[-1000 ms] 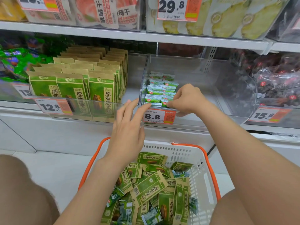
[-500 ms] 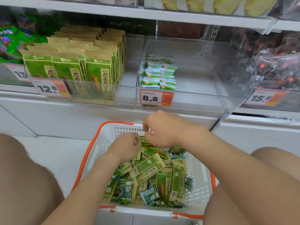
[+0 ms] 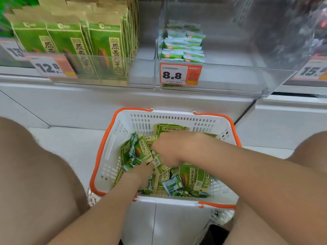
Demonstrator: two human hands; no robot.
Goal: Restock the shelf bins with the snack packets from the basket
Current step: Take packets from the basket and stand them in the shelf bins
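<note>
Head view: snack packets [image 3: 191,177] are lying heaped in the white, orange-rimmed basket [image 3: 110,156] at 6 o'clock, between the person's knees. The left hand [image 3: 141,174] is digging into the pile towards 7 o'clock with its fingers buried, so I cannot tell its grip. The right hand [image 3: 169,149] is lying over the pile just beyond it, blurred and perhaps curling round a packet, though I cannot tell. At 12 o'clock a clear shelf bin [image 3: 221,80] is holding a small stack of packets [image 3: 182,48] behind an 8.8 price tag [image 3: 178,74]. At 10 o'clock upright green bags [image 3: 99,50] are filling a neighbouring bin [image 3: 141,73].
</note>
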